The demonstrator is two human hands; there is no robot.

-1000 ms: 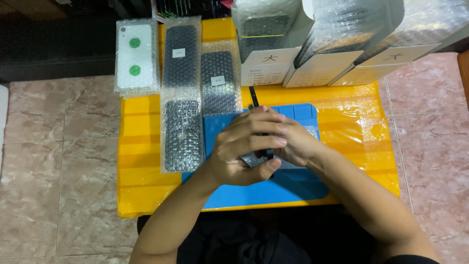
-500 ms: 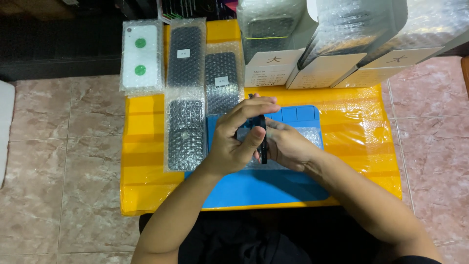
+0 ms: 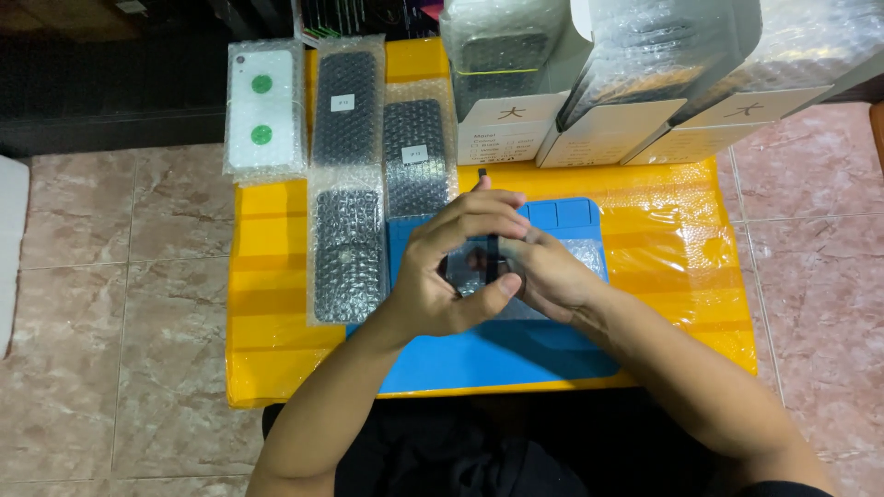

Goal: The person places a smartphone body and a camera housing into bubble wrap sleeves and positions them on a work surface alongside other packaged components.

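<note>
Both my hands meet over the blue work mat (image 3: 497, 354) on a low yellow table (image 3: 276, 322). My left hand (image 3: 447, 276) curls around a thin dark phone part (image 3: 493, 258) that stands on edge, thumb below and fingers above. My right hand (image 3: 548, 276) grips the same part from the right side. A sheet of bubble wrap (image 3: 585, 253) lies on the mat under my right hand. Most of the dark part is hidden by my fingers.
Several bubble-wrapped phone parts lie at the table's left: a white one (image 3: 262, 110) and dark ones (image 3: 345, 106) (image 3: 345, 253) (image 3: 414, 156). Open white boxes (image 3: 502, 120) (image 3: 612, 129) (image 3: 727, 124) with wrapped parts stand along the far edge. Pink tiled floor (image 3: 110, 304) surrounds the table.
My hands have lifted slightly and turned the dark part from lying flat under them to standing on edge between them. The view has shifted a little downward.
</note>
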